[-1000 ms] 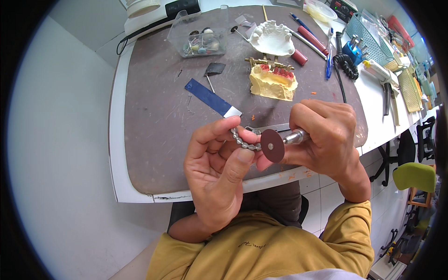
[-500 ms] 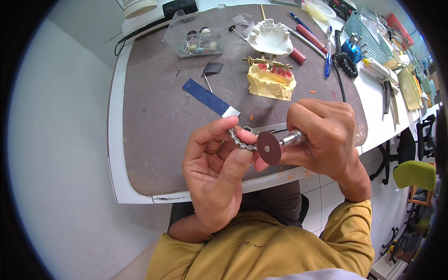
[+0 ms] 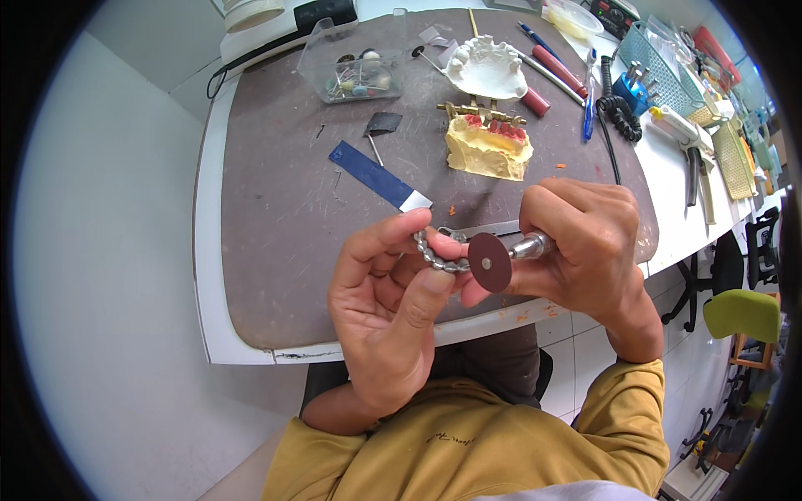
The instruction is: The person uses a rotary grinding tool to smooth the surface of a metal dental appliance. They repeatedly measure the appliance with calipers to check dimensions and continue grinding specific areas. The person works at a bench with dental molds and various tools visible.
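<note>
Holds beaded metal arch (image 3: pixel 436 260) near centre, hard to follow past brown disc (image 3: pixel 491 262) at three o'clock. Pinches it in left hand (image 3: pixel 378 313), between thumb and fingers. Grips silver handpiece (image 3: pixel 533 245) in curled right hand (image 3: pixel 586 240), fingertips partly out of sight.

There are two dental casts (image 3: pixel 483 75) (image 3: pixel 489 152), one beaded metal arch (image 3: pixel 433 258), one maroon disc (image 3: pixel 490 262).

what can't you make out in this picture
Head view: right end of the silver beaded arch, hidden by the dark red disc; whether they touch is unclear.
Head view: most of the metal handpiece, covered by the right hand.
Head view: top of the white round container, cut off by the upper edge.
</note>
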`<state>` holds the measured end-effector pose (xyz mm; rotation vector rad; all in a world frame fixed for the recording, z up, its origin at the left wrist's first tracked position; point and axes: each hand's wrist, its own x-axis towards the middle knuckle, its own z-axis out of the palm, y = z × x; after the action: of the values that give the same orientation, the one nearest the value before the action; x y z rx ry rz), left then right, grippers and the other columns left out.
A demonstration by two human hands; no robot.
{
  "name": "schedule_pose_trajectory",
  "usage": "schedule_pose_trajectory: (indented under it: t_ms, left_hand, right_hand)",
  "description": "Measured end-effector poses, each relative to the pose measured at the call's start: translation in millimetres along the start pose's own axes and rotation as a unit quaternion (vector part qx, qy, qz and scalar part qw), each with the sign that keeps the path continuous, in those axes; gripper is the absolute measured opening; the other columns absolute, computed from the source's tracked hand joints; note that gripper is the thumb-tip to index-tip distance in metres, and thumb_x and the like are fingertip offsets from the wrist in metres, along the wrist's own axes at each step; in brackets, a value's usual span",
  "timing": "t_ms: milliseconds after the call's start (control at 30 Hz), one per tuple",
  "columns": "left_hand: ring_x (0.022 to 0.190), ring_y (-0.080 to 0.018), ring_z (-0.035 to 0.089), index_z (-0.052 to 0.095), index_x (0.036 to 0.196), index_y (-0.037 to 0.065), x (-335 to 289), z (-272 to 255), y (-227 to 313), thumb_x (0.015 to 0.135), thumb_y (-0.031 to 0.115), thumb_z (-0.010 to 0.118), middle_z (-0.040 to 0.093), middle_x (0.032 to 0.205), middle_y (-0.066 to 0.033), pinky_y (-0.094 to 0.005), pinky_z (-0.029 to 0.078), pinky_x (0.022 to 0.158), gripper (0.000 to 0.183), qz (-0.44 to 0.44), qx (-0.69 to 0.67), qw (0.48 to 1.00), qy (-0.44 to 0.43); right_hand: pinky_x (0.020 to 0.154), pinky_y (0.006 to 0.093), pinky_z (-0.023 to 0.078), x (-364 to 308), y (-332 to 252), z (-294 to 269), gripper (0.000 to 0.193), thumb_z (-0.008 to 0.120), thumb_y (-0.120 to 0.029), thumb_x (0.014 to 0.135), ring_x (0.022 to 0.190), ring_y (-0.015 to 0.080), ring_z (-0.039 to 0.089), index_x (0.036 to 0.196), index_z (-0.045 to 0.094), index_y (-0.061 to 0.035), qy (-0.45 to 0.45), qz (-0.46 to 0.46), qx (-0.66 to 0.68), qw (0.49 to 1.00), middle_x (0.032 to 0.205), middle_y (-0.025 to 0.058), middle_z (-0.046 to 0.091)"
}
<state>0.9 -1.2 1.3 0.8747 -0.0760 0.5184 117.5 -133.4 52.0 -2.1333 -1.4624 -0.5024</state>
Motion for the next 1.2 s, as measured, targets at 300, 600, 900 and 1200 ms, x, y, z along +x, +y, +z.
schedule_pose_trajectory:
  t_ms: [300, 600, 900, 1200]
  left_hand:
    - [0.1, -0.0196, 0.059, 0.043, 0.126, 0.003, 0.5, 0.4, -0.8, 0.087, -0.001, 0.055, 0.055, 0.103, -0.0074, -0.0298, 0.052, 0.083, 0.041, 0.005, -0.005, 1.0, -0.008]
    - [0.094, -0.017, 0.059, 0.043, 0.127, 0.004, 0.1, 2.3, -0.4, 0.087, -0.001, 0.055, 0.055, 0.102, -0.008, -0.025, 0.051, 0.074, 0.042, 0.008, 0.008, 1.0, 0.004]
    - [0.095, -0.0181, 0.059, 0.044, 0.126, 0.004, 0.3, 2.1, -0.4, 0.086, -0.002, 0.056, 0.055, 0.102, -0.0083, -0.0256, 0.052, 0.075, 0.042, 0.012, 0.005, 1.0, -0.005]
    - [0.097, -0.0184, 0.059, 0.044, 0.126, 0.003, 0.3, 2.3, -0.2, 0.086, -0.002, 0.055, 0.054, 0.102, -0.008, -0.026, 0.053, 0.075, 0.042, 0.009, 0.006, 1.0, -0.005]
  right_hand:
    - [0.04, 0.026, 0.04, -1.4, 1.7, 0.1, 0.049, 0.076, -0.052, 0.055, 0.042, 0.016, 0.053, 0.063, 0.055, -0.0091, 0.003, -0.001, 0.002, 1.0, 0.048, -0.001, 0.048]
    - [0.038, 0.0261, 0.036, -1.5, 1.9, 2.0, 0.053, 0.077, -0.052, 0.056, 0.039, 0.0159, 0.048, 0.057, 0.046, -0.0095, 0.012, -0.006, -0.006, 1.0, 0.046, -0.0013, 0.042]
    - [0.037, 0.0268, 0.034, -1.7, 2.4, 3.1, 0.055, 0.076, -0.052, 0.056, 0.038, 0.0162, 0.045, 0.055, 0.042, -0.0097, 0.019, -0.008, -0.001, 1.0, 0.046, -0.0004, 0.041]
    - [0.037, 0.0268, 0.035, -1.7, 1.8, 1.3, 0.055, 0.076, -0.052, 0.057, 0.038, 0.0165, 0.046, 0.056, 0.041, -0.0097, 0.007, -0.008, -0.004, 1.0, 0.047, -0.0003, 0.042]
